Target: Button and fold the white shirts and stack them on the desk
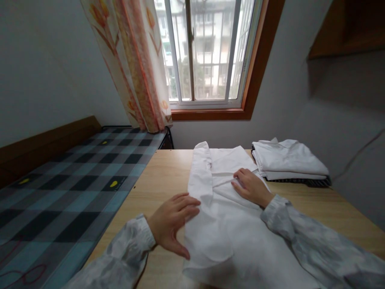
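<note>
With left grip (170,220) spread at edge of white garment (237,233), right grip (253,187) parted upon it. Could crease from uneven pressing.

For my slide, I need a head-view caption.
Right hand on a white garment, left hand at its edge, folded clothes beside it on the table.

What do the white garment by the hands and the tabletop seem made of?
White garment: probably woven fabric, perhaps cotton, matte; it creases softly. Tabletop: wood or wood-look laminate, smooth-looking; pale grain shows, but the core stays uncertain.
</note>
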`<action>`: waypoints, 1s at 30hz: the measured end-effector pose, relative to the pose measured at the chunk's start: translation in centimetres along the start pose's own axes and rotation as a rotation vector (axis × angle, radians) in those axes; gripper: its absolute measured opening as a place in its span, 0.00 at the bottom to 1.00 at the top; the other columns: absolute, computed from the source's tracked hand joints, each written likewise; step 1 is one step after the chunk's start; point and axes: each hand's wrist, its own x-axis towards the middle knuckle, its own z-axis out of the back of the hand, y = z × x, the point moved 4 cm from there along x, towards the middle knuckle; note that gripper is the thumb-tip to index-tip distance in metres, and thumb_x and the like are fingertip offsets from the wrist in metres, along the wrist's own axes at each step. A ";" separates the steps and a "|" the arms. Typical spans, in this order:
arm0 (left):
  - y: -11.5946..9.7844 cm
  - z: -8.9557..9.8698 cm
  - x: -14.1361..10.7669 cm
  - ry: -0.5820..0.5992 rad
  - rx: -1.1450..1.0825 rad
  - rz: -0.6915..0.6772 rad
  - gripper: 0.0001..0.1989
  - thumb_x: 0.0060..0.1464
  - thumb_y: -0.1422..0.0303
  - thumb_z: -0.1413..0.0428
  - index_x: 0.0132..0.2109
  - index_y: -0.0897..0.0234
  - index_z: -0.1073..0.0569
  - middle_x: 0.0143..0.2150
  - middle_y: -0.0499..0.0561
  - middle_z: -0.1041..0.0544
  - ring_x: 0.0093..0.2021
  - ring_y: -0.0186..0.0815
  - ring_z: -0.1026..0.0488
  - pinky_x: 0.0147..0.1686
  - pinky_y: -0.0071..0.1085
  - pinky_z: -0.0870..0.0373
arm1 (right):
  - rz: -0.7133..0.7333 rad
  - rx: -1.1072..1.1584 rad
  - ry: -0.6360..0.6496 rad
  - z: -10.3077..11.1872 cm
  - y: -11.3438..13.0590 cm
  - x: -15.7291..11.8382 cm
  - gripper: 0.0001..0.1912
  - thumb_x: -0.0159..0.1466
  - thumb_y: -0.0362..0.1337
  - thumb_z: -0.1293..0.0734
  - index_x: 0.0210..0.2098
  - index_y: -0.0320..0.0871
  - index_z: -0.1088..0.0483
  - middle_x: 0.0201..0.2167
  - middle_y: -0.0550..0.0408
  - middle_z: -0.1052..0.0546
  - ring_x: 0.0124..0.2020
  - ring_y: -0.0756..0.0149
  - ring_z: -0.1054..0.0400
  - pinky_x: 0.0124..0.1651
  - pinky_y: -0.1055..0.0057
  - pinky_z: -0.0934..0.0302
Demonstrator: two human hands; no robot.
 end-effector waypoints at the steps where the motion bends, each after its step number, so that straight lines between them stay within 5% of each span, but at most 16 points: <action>1: -0.4 -0.3 -0.1 0.020 -0.015 -0.006 0.50 0.44 0.36 0.29 0.68 0.55 0.27 0.65 0.65 0.21 0.63 0.59 0.22 0.73 0.59 0.35 | -0.015 -0.004 -0.021 0.0 -0.3 -0.3 0.12 0.74 0.44 0.36 0.49 0.44 0.26 0.48 0.42 0.23 0.51 0.48 0.30 0.58 0.56 0.35; 7: 0.6 -0.5 -0.3 0.119 -0.063 0.079 0.32 0.49 0.49 0.31 0.59 0.54 0.21 0.62 0.60 0.18 0.61 0.55 0.20 0.73 0.55 0.35 | -0.073 -0.020 -0.068 -1.1 -0.3 -0.1 0.09 0.73 0.41 0.36 0.48 0.45 0.28 0.48 0.42 0.24 0.52 0.47 0.32 0.59 0.55 0.36; 12: 4.4 2.5 -1.8 0.068 0.016 0.342 0.18 0.54 0.60 0.36 0.51 0.54 0.18 0.58 0.57 0.16 0.59 0.52 0.20 0.68 0.52 0.30 | -0.171 -0.087 -0.100 -3.0 0.3 1.6 0.12 0.72 0.41 0.35 0.51 0.43 0.28 0.51 0.41 0.24 0.54 0.45 0.33 0.61 0.54 0.38; 17: 7.2 5.0 -4.3 0.009 0.076 0.506 0.15 0.64 0.60 0.41 0.53 0.54 0.15 0.58 0.57 0.16 0.59 0.49 0.20 0.65 0.46 0.28 | -0.206 -0.169 -0.079 -4.0 1.6 3.3 0.14 0.72 0.43 0.33 0.52 0.41 0.27 0.51 0.39 0.25 0.53 0.45 0.33 0.61 0.54 0.39; 20: 8.2 5.7 -5.5 -0.089 0.069 0.531 0.14 0.65 0.60 0.41 0.51 0.55 0.15 0.55 0.57 0.15 0.56 0.48 0.19 0.61 0.43 0.26 | -0.145 -0.198 -0.041 -4.0 2.6 3.8 0.14 0.72 0.44 0.32 0.51 0.41 0.27 0.50 0.40 0.25 0.52 0.47 0.33 0.60 0.55 0.38; 26: 10.5 6.2 -8.3 -0.478 -0.264 0.773 0.18 0.60 0.52 0.34 0.44 0.62 0.19 0.41 0.53 0.17 0.44 0.42 0.19 0.49 0.37 0.20 | -0.043 -0.168 -0.055 -3.7 4.0 3.2 0.14 0.72 0.43 0.32 0.51 0.40 0.26 0.49 0.42 0.25 0.52 0.48 0.32 0.60 0.56 0.37; 30: 10.8 5.8 -9.2 -0.503 -0.428 0.799 0.21 0.54 0.54 0.30 0.47 0.63 0.21 0.44 0.55 0.17 0.46 0.43 0.18 0.52 0.38 0.21 | -0.018 -0.046 -0.062 -3.1 1.8 3.5 0.12 0.73 0.42 0.34 0.50 0.42 0.26 0.48 0.44 0.23 0.50 0.51 0.30 0.58 0.58 0.35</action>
